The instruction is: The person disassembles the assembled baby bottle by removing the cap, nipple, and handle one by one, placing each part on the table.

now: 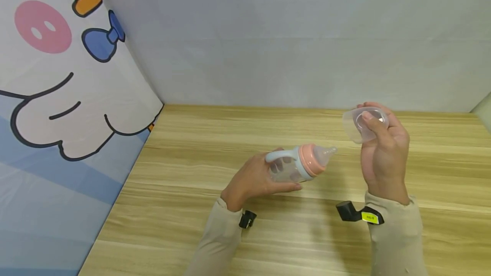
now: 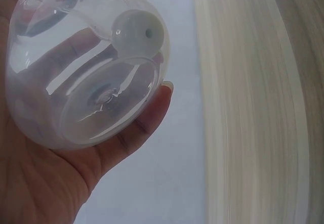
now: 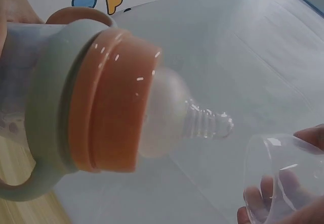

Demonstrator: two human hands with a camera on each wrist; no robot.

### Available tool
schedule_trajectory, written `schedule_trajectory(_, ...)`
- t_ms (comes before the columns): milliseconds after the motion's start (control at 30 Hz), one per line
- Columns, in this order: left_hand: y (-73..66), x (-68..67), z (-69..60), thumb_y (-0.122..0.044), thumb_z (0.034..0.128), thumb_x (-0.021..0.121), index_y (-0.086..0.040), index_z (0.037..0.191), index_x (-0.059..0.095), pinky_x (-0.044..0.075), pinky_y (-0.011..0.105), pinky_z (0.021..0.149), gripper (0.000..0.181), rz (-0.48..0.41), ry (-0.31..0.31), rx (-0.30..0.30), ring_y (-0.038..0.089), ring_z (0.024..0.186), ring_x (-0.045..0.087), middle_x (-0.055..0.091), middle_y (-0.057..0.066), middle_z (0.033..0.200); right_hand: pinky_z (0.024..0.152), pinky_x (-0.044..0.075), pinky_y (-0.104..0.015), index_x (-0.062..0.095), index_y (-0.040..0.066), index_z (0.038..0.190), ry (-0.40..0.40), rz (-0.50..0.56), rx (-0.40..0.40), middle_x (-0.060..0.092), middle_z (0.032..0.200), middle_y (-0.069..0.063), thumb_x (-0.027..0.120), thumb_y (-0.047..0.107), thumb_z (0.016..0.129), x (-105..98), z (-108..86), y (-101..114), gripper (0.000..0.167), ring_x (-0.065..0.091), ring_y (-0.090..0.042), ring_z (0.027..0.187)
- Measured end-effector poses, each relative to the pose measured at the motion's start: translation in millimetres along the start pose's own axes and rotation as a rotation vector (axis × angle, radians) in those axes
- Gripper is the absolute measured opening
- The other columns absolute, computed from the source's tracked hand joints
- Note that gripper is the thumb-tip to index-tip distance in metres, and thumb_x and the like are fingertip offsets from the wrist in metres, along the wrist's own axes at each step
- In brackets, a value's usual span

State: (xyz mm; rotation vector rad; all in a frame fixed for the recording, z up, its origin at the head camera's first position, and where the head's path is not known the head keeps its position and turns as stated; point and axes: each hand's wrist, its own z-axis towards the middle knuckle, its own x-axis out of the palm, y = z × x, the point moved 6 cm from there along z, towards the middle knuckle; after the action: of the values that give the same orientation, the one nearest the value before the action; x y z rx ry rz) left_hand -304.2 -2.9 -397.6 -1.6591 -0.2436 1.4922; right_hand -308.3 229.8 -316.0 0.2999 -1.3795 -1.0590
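Two hands, each gripping something. Left hand (image 1: 251, 178): fingers and thumb spread to bottle width, wrapped round the clear body of a baby bottle (image 1: 283, 176). Right hand (image 1: 387, 154): thumb and fingers parted just enough to pinch a clear cap (image 1: 350, 125) between them. Bottle lies tilted in the grip, over the table, teat (image 1: 325, 153) pointing right toward the cap; the two are apart, cap's rim facing the teat in the right wrist view. Peach collar (image 1: 311, 160) under the teat, pale handle (image 1: 277, 155) on the side. Left wrist view: a whitish ball (image 2: 137, 33) visible through the bottle. Further out: beige sleeves (image 1: 397, 237), wood-grain table (image 1: 180, 156), grey backdrop (image 1: 287, 37), cartoon panel (image 1: 76, 114) at left.
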Motion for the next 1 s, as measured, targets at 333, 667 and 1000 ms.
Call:
schedule_trajectory(333, -0.6, -0.7, -0.2, -0.060, 0.0713, 0.084, -0.031, 0.124, 0.063, 0.052, 0.022, 0.072, 0.063, -0.001, 0.001, 0.000, 0.007, 0.086, 0.062, 0.067, -0.008, 0.098, 0.097, 0.047, -0.027, 0.067, -0.009, 0.107, 0.002, -0.030, -0.030, 0.062, 0.111, -0.017, 0.062, -0.011, 0.092, -4.6, 3.4, 2.4, 0.016, 0.054, -0.026, 0.108)
schedule_trajectory(667, -1.1, -0.8, -1.3, -0.060, 0.0719, 0.084, -0.031, 0.126, 0.062, 0.051, 0.021, 0.072, 0.065, 0.002, 0.011, 0.009, 0.007, 0.085, 0.061, 0.066, -0.008, 0.097, 0.097, 0.047, -0.027, 0.065, -0.010, 0.113, -0.015, -0.086, -0.002, 0.060, 0.117, -0.016, 0.065, -0.009, 0.092, -12.4, 6.6, -2.9, 0.021, 0.051, -0.026, 0.114)
schedule_trajectory(1000, -2.3, -1.2, -2.3, -0.059, 0.0717, 0.084, -0.031, 0.127, 0.062, 0.052, 0.023, 0.074, 0.066, -0.005, 0.021, -0.005, 0.008, 0.087, 0.061, 0.066, -0.009, 0.099, 0.096, 0.050, -0.025, 0.066, -0.011, 0.111, -0.071, -0.085, -0.002, 0.061, 0.115, -0.018, 0.069, -0.011, 0.088, -23.5, 12.5, -4.7, 0.023, 0.053, -0.027, 0.117)
